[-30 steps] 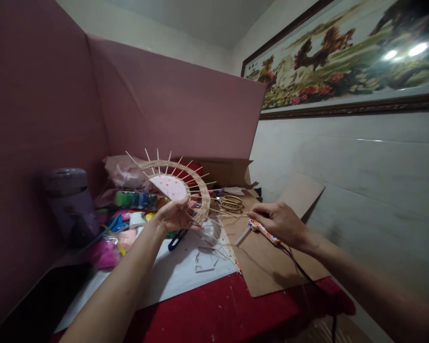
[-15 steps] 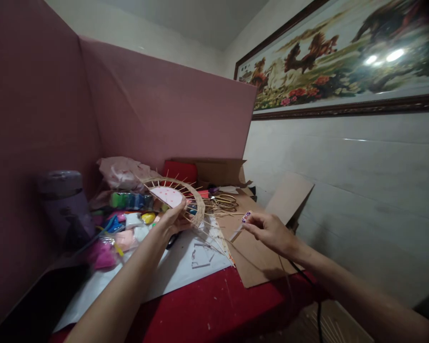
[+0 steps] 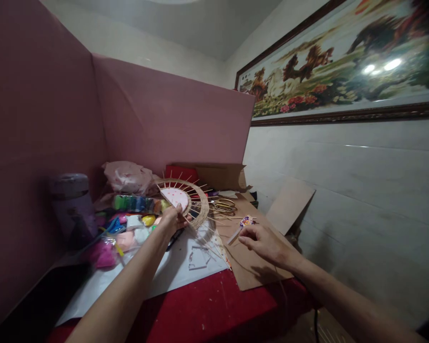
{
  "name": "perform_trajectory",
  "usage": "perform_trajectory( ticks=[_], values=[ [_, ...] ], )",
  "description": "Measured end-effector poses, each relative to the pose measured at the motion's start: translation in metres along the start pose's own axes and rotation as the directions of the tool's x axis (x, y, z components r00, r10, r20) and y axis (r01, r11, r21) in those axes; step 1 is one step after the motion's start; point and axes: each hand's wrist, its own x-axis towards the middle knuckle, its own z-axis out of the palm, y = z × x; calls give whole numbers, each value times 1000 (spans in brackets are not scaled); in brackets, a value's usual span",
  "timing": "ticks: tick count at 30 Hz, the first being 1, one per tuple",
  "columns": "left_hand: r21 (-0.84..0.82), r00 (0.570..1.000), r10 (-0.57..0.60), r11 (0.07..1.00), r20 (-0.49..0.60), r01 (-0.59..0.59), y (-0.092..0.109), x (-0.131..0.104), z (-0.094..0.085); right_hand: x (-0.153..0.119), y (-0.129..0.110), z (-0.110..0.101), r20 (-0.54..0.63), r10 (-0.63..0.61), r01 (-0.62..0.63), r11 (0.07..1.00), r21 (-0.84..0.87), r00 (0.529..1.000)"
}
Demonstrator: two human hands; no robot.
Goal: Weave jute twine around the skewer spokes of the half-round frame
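Observation:
My left hand [image 3: 175,220] grips a fan-shaped frame of thin sticks by its inner edge, thumb on top. The woven frame [image 3: 201,209] has a band of tan twine around a half-round centre panel [image 3: 175,197], white with pink dots, and stick ends poke past the band. Over the brown cardboard, my right hand [image 3: 262,243] is closed in a pinch; what lies between its fingertips is too small to make out. A thin strand hangs below that hand. Just beyond its fingers is a small colourful patterned piece [image 3: 247,220], with a pale strip [image 3: 234,236] beside it.
Bags of coloured clay [image 3: 105,255] crowd the left, near a lilac tumbler [image 3: 73,207]. Gold-handled scissors [image 3: 224,206] lie behind the cardboard sheet [image 3: 250,276]. White paper [image 3: 171,281] covers part of the red tabletop [image 3: 207,309]. A pink partition [image 3: 171,114] stands behind.
My right hand has moved slightly down and toward me, away from the colourful piece. The frame in my left hand has shifted slightly right in view. The camera view has shifted a little.

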Motion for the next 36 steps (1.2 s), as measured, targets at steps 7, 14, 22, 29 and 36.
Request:
perform_trajectory(
  ticks=[7,14,22,29,36],
  values=[
    [206,976,173,968,-132,-144,11,-14,-10,3,-12,9,-59,26,-17,990,142,998],
    [280,776,262,828,573,-486,-10,-86,50,12,-28,12,-164,-22,68,958,280,986],
    [451,637,518,450,571,-771,-43,-89,30,-23,-3,10,-36,84,-69,950,304,996],
    [510,643,715,460,273,-727,-31,-74,8,-97,53,24,132,297,-325,884,337,946],
    [471,625,761,493,174,-731,-33,-77,14,-122,49,-25,-76,355,-319,901,294,932]
  ],
)
